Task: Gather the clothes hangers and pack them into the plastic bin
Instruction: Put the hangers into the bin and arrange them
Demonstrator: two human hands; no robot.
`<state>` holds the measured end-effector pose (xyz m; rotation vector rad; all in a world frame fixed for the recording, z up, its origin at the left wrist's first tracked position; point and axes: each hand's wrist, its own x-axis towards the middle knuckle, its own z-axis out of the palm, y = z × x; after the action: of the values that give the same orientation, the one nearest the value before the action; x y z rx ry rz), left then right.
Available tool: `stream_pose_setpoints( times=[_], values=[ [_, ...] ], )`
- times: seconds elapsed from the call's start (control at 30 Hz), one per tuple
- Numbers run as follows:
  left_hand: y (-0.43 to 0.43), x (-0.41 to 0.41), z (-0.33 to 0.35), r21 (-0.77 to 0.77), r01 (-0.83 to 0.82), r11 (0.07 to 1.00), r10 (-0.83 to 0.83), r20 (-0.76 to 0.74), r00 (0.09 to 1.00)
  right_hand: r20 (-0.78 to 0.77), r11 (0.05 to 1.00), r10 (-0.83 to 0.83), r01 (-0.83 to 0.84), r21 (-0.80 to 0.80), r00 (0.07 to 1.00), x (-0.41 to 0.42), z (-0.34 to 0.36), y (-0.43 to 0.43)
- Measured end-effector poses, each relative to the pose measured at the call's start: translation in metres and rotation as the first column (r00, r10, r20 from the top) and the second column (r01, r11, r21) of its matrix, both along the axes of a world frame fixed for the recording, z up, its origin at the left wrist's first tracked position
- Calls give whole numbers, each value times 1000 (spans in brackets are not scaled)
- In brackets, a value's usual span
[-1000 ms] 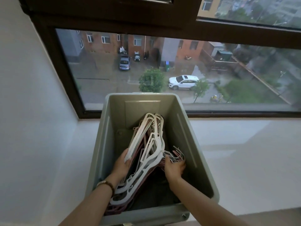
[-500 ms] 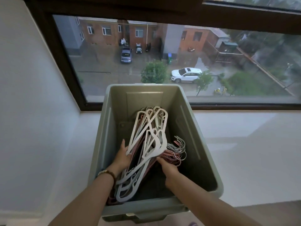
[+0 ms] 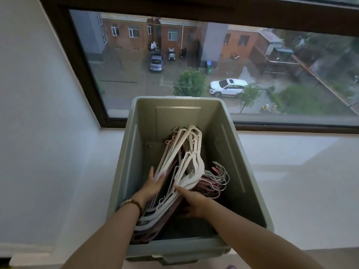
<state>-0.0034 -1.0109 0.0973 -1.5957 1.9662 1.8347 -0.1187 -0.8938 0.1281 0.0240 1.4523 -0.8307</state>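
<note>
A grey plastic bin (image 3: 240, 152) stands on the white sill in front of the window. Inside it lies a stack of white and pink clothes hangers (image 3: 186, 162), with their metal hooks (image 3: 219, 177) bunched to the right. My left hand (image 3: 153, 184) rests flat against the stack's left side, fingers spread. My right hand (image 3: 192, 202) is down in the bin at the stack's right side, fingers curled around the lower hangers; a thumb lies on a white hanger.
A white wall (image 3: 38, 133) closes in on the left. The dark-framed window (image 3: 213, 61) rises right behind the bin. The white sill (image 3: 301, 181) stretches away to the right of the bin.
The hanger stack has sunk lower and lies flatter in the bin. My right hand has slid down from the hooks to the stack's lower right side. The view has tilted down.
</note>
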Motion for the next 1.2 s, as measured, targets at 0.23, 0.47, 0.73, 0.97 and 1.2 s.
stream_pose_setpoints(
  times=[0.23,0.47,0.73,0.97,1.2],
  values=[
    [-8,-10,-2,167,-101,981,83,109,991,64,985,159,-153,-84,985,-1,-8,-8],
    [-5,-7,0,13,-70,997,70,-14,997,25,956,268,-262,-135,963,-9,-12,0],
    [-6,-20,8,30,-20,999,23,-78,997,10,828,553,-550,109,833,-17,20,-8],
    [-37,-43,0,46,41,998,-30,-212,977,-312,884,392,-448,-130,865,-84,52,-36],
    [-68,-81,2,107,-41,993,61,-195,979,-538,980,-54,-57,-189,841,-129,16,-82]
  ],
)
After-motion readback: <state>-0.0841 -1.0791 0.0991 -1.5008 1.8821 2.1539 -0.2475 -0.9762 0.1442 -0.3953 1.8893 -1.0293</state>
